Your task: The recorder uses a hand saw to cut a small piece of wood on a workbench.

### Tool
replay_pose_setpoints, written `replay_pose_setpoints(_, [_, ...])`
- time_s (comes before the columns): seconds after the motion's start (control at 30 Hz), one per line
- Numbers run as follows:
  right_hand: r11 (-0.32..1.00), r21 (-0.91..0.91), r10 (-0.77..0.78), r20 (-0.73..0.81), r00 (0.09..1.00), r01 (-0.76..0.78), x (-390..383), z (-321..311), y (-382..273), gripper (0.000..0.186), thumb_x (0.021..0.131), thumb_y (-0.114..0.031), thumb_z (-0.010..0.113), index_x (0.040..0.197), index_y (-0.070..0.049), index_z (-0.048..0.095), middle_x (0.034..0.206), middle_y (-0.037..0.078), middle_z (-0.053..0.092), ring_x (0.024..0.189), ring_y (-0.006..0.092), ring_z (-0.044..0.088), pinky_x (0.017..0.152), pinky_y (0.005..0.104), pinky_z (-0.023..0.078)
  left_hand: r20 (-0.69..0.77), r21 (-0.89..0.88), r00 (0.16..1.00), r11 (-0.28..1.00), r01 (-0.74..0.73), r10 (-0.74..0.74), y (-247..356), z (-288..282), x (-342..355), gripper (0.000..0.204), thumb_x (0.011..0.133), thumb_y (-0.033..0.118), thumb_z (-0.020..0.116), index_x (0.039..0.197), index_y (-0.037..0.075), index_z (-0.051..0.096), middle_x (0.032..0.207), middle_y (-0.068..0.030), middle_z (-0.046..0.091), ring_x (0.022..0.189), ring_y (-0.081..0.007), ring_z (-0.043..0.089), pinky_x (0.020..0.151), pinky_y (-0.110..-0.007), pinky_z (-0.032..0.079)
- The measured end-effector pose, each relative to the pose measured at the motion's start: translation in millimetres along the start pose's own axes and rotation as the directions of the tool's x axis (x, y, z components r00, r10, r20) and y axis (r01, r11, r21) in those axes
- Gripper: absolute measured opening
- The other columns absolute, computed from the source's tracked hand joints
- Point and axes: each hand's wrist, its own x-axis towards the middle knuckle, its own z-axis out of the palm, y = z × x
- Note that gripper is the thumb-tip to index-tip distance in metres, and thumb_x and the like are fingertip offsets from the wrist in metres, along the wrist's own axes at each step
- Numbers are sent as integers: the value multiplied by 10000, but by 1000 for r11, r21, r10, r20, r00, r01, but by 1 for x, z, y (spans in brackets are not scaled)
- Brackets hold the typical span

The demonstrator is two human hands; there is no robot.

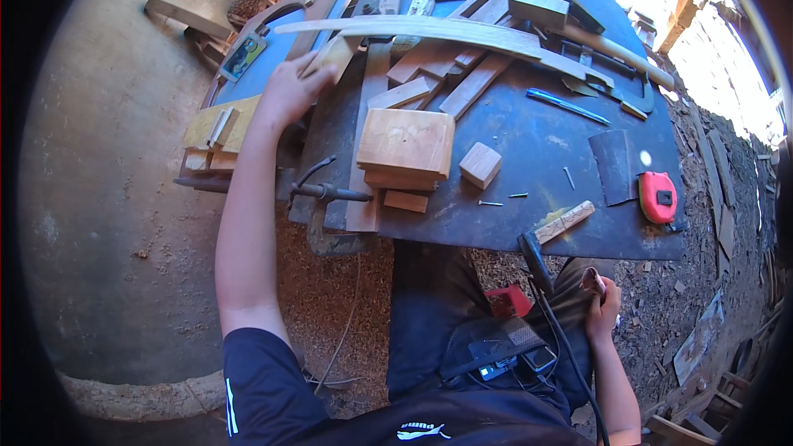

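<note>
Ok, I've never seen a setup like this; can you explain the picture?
There is no machine here: a person works with two bare hands. The single picture comes from a wide fisheye camera on their head, looking down, so straight edges bend near the rim; its left is the person's left. On the blue table lie wooden pieces, a red tape measure, a slim blue tool, nails and a hammer. The left hand holds a light wooden block. The right hand, low beside the leg, holds a small brownish piece I can't identify.

hands [289, 92] apart, right [605, 312] seemingly curled
</note>
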Motion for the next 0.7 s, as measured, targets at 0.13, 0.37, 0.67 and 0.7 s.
replay_pose_setpoints(0.13, [1000,1,28,-1,1000,-28,-1,2,1,234,909,-33,527,1109,-31,648,992,135,649,975,301,593,893,398,444,-116,220,988,972,-77,104,-23,16,-40,698,847,463,721,1409,73,583,1342,-231,593,1189,-389,615,1026,-420,486])
replay_pose_setpoints(0.37, [1000,3,15,-6,1000,-15,3,-1,0,235,875,-24,544,1085,-35,649,971,126,646,946,302,575,869,404,429,38,320,991,938,-137,131,7,12,-75,797,844,490,783,1432,13,533,1458,-201,516,1258,-344,589,1070,-422,465])
replay_pose_setpoints(0.67, [998,7,54,13,998,-54,4,-4,-3,240,848,-44,592,1081,-62,647,997,108,649,995,322,574,875,427,404,393,138,881,930,-340,264,164,-7,12,764,846,497,778,1432,61,553,1400,-165,586,1274,-292,575,1070,-401,461])
replay_pose_setpoints(0.7, [999,3,46,-1,999,-46,4,-3,-6,233,844,-39,592,1069,-63,648,980,98,650,984,315,572,863,426,403,416,178,862,904,-388,288,180,5,23,825,837,510,782,1479,75,499,1427,-184,562,1295,-313,561,1085,-409,450])
